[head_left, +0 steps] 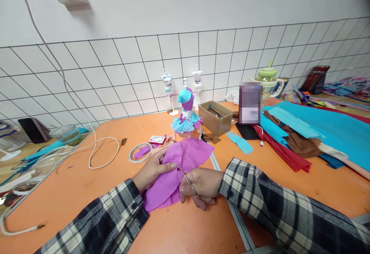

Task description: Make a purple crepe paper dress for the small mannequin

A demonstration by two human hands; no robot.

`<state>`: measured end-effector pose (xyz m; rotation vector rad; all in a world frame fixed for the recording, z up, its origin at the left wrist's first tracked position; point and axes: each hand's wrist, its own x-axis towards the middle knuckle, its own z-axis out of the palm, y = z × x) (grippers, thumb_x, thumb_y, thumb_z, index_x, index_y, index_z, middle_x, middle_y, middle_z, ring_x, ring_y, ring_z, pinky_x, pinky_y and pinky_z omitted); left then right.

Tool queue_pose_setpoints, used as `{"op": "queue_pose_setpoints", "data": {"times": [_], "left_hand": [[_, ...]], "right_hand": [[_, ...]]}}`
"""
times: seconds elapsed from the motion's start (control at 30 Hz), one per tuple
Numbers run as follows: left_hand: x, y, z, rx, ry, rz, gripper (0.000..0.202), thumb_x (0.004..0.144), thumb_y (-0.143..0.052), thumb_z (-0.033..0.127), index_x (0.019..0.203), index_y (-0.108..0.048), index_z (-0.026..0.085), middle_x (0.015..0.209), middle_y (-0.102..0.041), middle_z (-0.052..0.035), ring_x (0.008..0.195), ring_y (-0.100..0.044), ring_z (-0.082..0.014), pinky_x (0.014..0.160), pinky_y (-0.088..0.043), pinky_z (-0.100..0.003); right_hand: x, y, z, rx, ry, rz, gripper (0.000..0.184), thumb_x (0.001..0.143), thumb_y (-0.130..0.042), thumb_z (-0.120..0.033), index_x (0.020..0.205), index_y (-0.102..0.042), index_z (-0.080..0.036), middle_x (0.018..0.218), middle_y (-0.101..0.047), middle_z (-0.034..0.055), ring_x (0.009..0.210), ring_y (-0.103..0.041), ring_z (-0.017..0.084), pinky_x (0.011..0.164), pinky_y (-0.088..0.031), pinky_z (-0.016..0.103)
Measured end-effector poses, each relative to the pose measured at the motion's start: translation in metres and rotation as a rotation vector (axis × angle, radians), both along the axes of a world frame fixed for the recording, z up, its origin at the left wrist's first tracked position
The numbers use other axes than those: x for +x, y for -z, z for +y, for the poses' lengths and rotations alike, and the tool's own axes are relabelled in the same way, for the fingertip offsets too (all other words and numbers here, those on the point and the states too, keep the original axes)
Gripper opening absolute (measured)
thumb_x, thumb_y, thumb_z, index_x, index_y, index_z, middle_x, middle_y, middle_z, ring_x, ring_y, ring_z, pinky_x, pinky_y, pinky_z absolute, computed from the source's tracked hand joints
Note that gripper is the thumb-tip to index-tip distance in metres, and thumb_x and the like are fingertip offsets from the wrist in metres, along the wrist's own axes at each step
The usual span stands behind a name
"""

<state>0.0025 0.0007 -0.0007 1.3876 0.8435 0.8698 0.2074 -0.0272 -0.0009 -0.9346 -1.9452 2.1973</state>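
Note:
A sheet of thin purple crepe paper [187, 150] spreads over the orange table near the front middle. My left hand [154, 169] pinches it from the left, thumb on top and the other fingers under the sheet. Closed round a pair of small metal scissors [186, 177], my right hand [200, 186] sits at the lower right of the paper. The scissor tips meet the paper close to my left thumb; whether the blades are apart is too small to tell. Behind stands a small dress form [187, 109] in a turquoise and purple ruffled dress.
Two white mini dress forms [167, 86] stand by the tiled wall. A cardboard box [216, 121], a propped phone [250, 103] and a green-lidded jug [267, 78] are at the back. Coloured paper strips [303, 134] lie right; a tape roll [131, 155] and white cable [94, 150] lie left.

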Motion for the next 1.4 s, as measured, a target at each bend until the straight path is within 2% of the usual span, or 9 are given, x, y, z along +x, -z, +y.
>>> {"op": "queue_pose_setpoints", "data": {"times": [0.13,0.27,0.4,0.6,0.77,1.0,1.2,1.3,1.4], "left_hand": [[0.000,0.000,0.000,0.016,-0.001,-0.010,0.060,0.072,-0.081,0.028,0.128,-0.061,0.019,0.112,-0.071,-0.0073,0.106,-0.063,-0.0274,0.093,-0.047,-0.035],[0.001,-0.001,0.001,0.011,0.028,-0.024,0.059,0.073,-0.080,0.029,0.128,-0.061,0.019,0.113,-0.071,-0.0074,0.100,-0.065,-0.0256,0.093,-0.047,-0.036],[0.002,-0.001,0.000,0.015,0.045,-0.043,0.058,0.071,-0.081,0.028,0.125,-0.063,0.018,0.119,-0.069,-0.0081,0.103,-0.065,-0.0263,0.092,-0.048,-0.034],[0.001,-0.001,-0.002,0.034,0.067,-0.021,0.059,0.074,-0.079,0.029,0.128,-0.060,0.016,0.120,-0.068,-0.0103,0.107,-0.064,-0.0284,0.093,-0.049,-0.036],[0.002,-0.002,-0.004,0.120,0.047,0.064,0.060,0.074,-0.080,0.029,0.130,-0.059,0.018,0.126,-0.065,-0.0092,0.119,-0.057,-0.0288,0.101,-0.045,-0.038],[0.001,0.001,-0.003,0.112,0.025,0.027,0.059,0.073,-0.080,0.029,0.127,-0.061,0.016,0.126,-0.065,-0.0110,0.116,-0.059,-0.0298,0.098,-0.047,-0.037],[0.002,0.002,-0.002,0.029,0.036,-0.019,0.060,0.071,-0.082,0.027,0.126,-0.061,0.017,0.121,-0.067,-0.0098,0.109,-0.062,-0.0275,0.092,-0.049,-0.034],[0.002,0.001,-0.003,-0.022,0.032,-0.052,0.058,0.071,-0.081,0.025,0.125,-0.062,0.016,0.115,-0.070,-0.0094,0.101,-0.065,-0.0256,0.086,-0.051,-0.032],[0.002,0.000,-0.003,-0.079,0.078,-0.093,0.058,0.072,-0.080,0.023,0.126,-0.061,0.016,0.110,-0.071,-0.0089,0.095,-0.067,-0.0239,0.083,-0.052,-0.031]], "right_hand": [[0.001,0.000,0.001,-0.019,-0.014,0.006,0.055,0.084,-0.055,-0.069,0.093,-0.060,-0.015,0.044,-0.056,-0.0069,0.027,-0.038,0.005,0.029,-0.033,0.015],[0.001,-0.005,0.003,-0.115,-0.036,0.039,0.063,0.086,-0.043,-0.075,0.090,-0.057,-0.014,0.050,-0.062,-0.0006,0.029,-0.039,0.006,0.030,-0.035,0.017],[0.001,-0.010,0.004,-0.165,-0.035,0.019,0.061,0.090,-0.037,-0.072,0.086,-0.056,-0.014,0.050,-0.063,0.0023,0.031,-0.040,0.007,0.032,-0.035,0.016],[0.001,-0.010,0.003,-0.144,-0.035,0.037,0.054,0.093,-0.041,-0.065,0.090,-0.057,-0.013,0.050,-0.062,0.0007,0.031,-0.039,0.006,0.032,-0.034,0.015],[0.001,-0.010,0.002,-0.103,-0.048,0.018,0.056,0.085,-0.054,-0.069,0.088,-0.058,-0.013,0.048,-0.060,-0.0017,0.033,-0.038,0.005,0.033,-0.032,0.013],[0.001,-0.007,0.001,-0.026,-0.034,-0.034,0.059,0.084,-0.055,-0.070,0.094,-0.063,-0.012,0.044,-0.055,-0.0055,0.030,-0.038,0.005,0.030,-0.033,0.014],[0.001,-0.005,-0.001,-0.020,-0.021,-0.061,0.061,0.084,-0.055,-0.068,0.105,-0.066,-0.012,0.046,-0.056,-0.0059,0.029,-0.038,0.005,0.029,-0.035,0.016],[0.003,-0.005,0.001,-0.059,-0.041,-0.008,0.064,0.083,-0.054,-0.071,0.105,-0.064,-0.011,0.052,-0.062,-0.0022,0.033,-0.040,0.005,0.031,-0.038,0.015],[0.007,-0.004,0.006,-0.205,-0.096,0.106,0.067,0.083,-0.049,-0.074,0.106,-0.058,-0.012,0.068,-0.071,0.0065,0.040,-0.047,0.007,0.038,-0.046,0.019]]}}
